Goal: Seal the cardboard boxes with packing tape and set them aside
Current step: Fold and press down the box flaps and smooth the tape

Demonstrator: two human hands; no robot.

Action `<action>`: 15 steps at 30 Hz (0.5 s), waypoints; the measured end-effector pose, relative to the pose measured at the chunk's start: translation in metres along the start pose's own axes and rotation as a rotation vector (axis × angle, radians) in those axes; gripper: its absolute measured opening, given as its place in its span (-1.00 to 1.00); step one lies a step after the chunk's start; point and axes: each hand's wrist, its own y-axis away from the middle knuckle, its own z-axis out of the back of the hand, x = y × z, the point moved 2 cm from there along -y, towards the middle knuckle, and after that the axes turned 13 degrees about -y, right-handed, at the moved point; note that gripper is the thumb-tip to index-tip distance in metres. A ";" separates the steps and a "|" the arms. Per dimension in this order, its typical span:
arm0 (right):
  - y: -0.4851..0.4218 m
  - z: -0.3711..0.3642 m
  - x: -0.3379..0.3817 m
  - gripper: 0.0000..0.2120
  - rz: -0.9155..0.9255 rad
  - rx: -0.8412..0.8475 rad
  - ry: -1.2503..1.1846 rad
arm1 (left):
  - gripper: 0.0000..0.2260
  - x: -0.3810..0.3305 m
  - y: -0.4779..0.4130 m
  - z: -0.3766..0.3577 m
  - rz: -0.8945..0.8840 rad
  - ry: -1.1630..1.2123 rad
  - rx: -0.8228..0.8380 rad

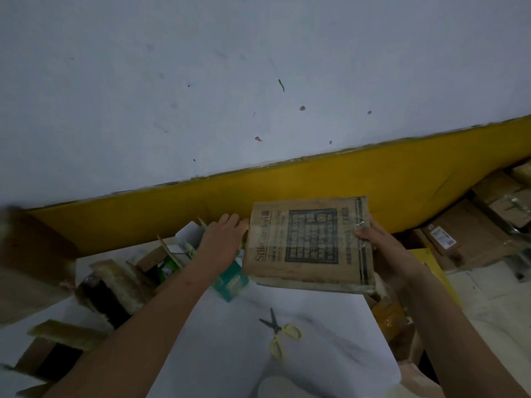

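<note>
Head view: I hold the cardboard box (310, 239) at middle right of the frame, above the white table (230, 340). My right hand (385, 251) grasps its right edge, and my left hand (222, 239) presses flat against its left side. It looks sealed to me, so the next move is to carry it steadily toward the stacked boxes (459, 237) at far right.

Dim, bluish, blurred at edges
</note>
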 end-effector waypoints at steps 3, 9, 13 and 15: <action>0.006 0.006 -0.005 -0.42 -0.014 0.023 -0.078 | -0.28 0.011 0.002 0.005 0.104 0.193 -0.139; 0.012 0.017 -0.017 -0.08 -0.093 0.041 -0.248 | -0.42 0.002 0.006 0.016 0.790 1.544 -0.370; 0.004 0.015 -0.025 -0.21 -0.052 -0.028 -0.393 | -0.54 -0.035 0.001 0.018 0.966 2.306 0.093; 0.001 0.014 -0.024 -0.44 -0.071 -0.043 -0.436 | -0.57 -0.052 0.002 0.036 0.842 2.445 0.289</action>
